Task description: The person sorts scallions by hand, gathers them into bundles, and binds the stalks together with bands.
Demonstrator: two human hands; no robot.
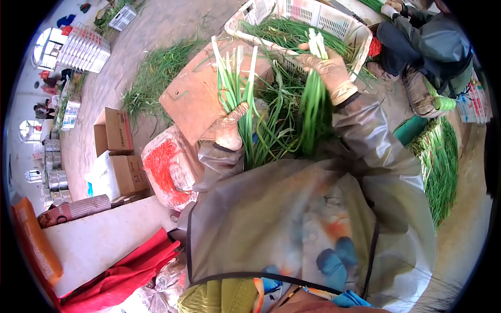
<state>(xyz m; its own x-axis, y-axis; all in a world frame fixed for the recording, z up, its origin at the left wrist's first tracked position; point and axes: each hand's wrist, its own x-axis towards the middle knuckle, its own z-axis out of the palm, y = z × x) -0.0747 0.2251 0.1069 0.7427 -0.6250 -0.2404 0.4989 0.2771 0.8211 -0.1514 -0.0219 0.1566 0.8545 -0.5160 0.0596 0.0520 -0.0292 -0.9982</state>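
Observation:
My left hand [228, 130], in a soiled glove, is closed around a loose bunch of green onions [245, 88], their pale ends fanned upward. My right hand [329, 73], also gloved, grips a second bunch of green onions [313, 109]; white ends stick up above the fingers and the leaves hang down, slightly blurred. Between the hands, more long green leaves [279, 120] lie in a tangle over my lap. A brown board [190, 91] lies just beyond my left hand. Behind my right hand stands a white plastic crate [292, 10] with green onions inside.
Red ties [160, 166] lie on a packed bag at my left, near cardboard boxes [114, 133]. Loose greens [159, 68] cover the floor ahead. A large onion bundle [441, 167] lies at right. Another person [428, 47] sits at upper right. Stacked crates [86, 49] stand far left.

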